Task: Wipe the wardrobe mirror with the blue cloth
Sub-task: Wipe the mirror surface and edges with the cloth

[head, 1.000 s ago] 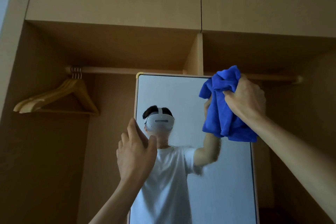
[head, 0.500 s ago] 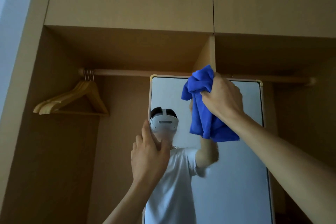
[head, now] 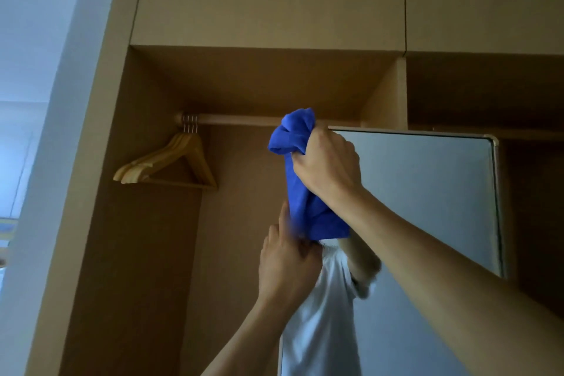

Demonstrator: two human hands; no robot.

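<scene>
Blue cloth (head: 297, 146): bunched into a wad, its loose tail hanging straight down. It sits at the top left corner of the wardrobe mirror (head: 427, 198).
Right hand (head: 328, 168): fingers curled tight round the middle of the wad, knuckles towards the camera, forearm reaching up from the lower right.
Left hand (head: 287, 268): directly below the cloth, on the mirror's left edge. It appears to grip that edge, thumb on the glass side and one finger stretched upward; blur hides the rest.
Contact: the cloth covers the corner, but whether it presses on the glass cannot be told.
Key relation: nearly all of the glass lies to the right of and below the wad. The mirror's long axis runs vertical, its top edge running away to the right.
Nearer hand: the right already holds the cloth, so the stroke is its job; the left likely steadies the panel.
Likely next: a sweep rightward along the top, or down.
Nearby: wooden hangers (head: 171, 162) on the rail (head: 238, 120), well to the left.
</scene>
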